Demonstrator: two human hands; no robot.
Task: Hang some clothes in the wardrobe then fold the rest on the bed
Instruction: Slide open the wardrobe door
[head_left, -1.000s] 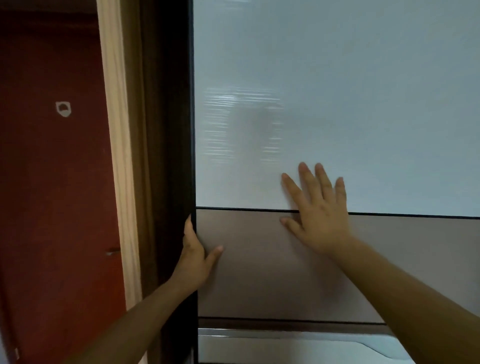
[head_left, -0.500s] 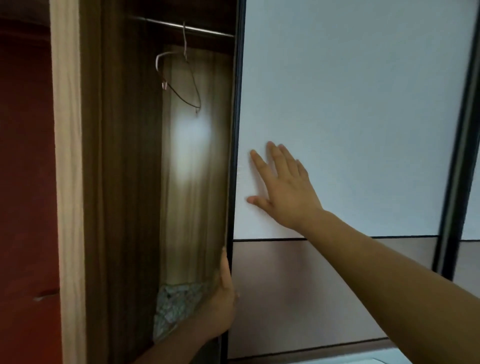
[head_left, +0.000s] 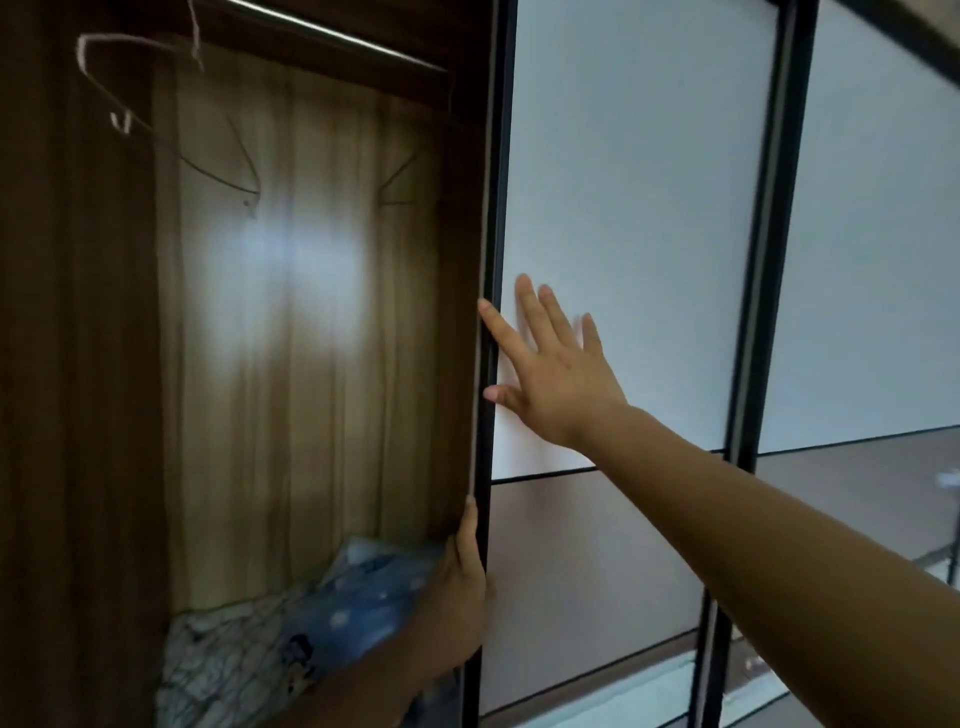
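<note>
**Open wardrobe, both grips on the door**

Presses the right grip (head_left: 556, 384) flat, fingers spread, against the white panel of the sliding door (head_left: 634, 182). Clasps the left grip (head_left: 460, 587) round the same door's dark edge, lower down, level with the brown panel. Looks into the open wardrobe (head_left: 311, 364): metal rail (head_left: 332, 35) across the top, wire hanger (head_left: 120, 120) hung from it at the left, blue patterned fabric (head_left: 358, 592) heaped at the bottom, just beside the left grip. Takes in a second door (head_left: 872, 234) to the right.

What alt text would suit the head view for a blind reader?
A partly open wardrobe door, with the right hand flat on its white front and the left hand gripping its edge. Wire hangers hang inside.
</note>
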